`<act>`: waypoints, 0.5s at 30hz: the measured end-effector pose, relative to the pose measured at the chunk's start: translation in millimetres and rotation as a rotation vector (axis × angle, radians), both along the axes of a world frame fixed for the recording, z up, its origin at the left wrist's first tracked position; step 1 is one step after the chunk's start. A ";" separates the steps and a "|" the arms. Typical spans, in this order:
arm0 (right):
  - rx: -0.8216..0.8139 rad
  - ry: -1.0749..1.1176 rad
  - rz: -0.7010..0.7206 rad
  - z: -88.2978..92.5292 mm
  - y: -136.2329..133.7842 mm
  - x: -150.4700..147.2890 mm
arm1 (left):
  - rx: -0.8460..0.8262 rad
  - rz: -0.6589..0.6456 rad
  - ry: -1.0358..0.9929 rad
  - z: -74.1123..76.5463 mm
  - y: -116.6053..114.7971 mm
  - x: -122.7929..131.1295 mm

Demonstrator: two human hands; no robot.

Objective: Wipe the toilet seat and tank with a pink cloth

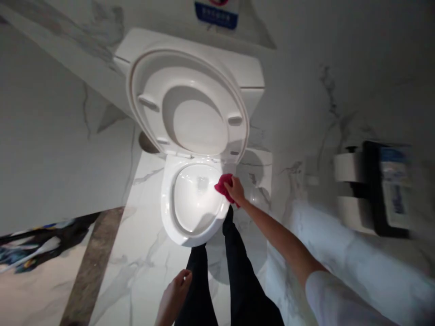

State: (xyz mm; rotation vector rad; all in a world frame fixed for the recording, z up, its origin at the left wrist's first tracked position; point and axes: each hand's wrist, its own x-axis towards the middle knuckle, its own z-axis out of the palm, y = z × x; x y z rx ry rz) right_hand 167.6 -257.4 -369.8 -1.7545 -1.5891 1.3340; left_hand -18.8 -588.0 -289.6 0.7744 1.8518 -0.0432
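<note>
My right hand (235, 189) is closed on a crimson cloth (223, 184), which it presses against the right side of the white toilet bowl's rim (167, 203). The toilet seat and lid (154, 83) stand raised against the tank (251, 74). Low in the view, my left hand (175, 294) hangs in front of the bowl, apart from it. Its fingers are loosely curled, and nothing shows in them.
On the right wall is a black paper holder (370, 190) with white rolls. A blue-and-white sign (216, 16) hangs above the tank. Dark cleaning gear (50, 240) lies at the left, beyond a brown floor strip (97, 258). My legs (238, 262) stand close to the bowl.
</note>
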 end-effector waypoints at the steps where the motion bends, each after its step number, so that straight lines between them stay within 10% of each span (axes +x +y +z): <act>1: 0.050 -0.036 0.060 -10.4 30.5 -3.0 | -0.008 0.067 -0.006 -4.4 -4.5 14.3; 5: 0.152 -0.142 0.209 -52.5 65.4 -7.9 | -0.012 0.314 -0.125 -15.2 -7.0 72.2; 12: -0.028 -0.093 0.582 -33.5 -204.1 -69.8 | -0.101 0.630 -0.375 -29.1 -57.7 114.7; 15: -0.062 0.124 0.769 -5.9 -227.9 -145.6 | -0.035 0.789 -0.375 -35.9 -105.3 112.1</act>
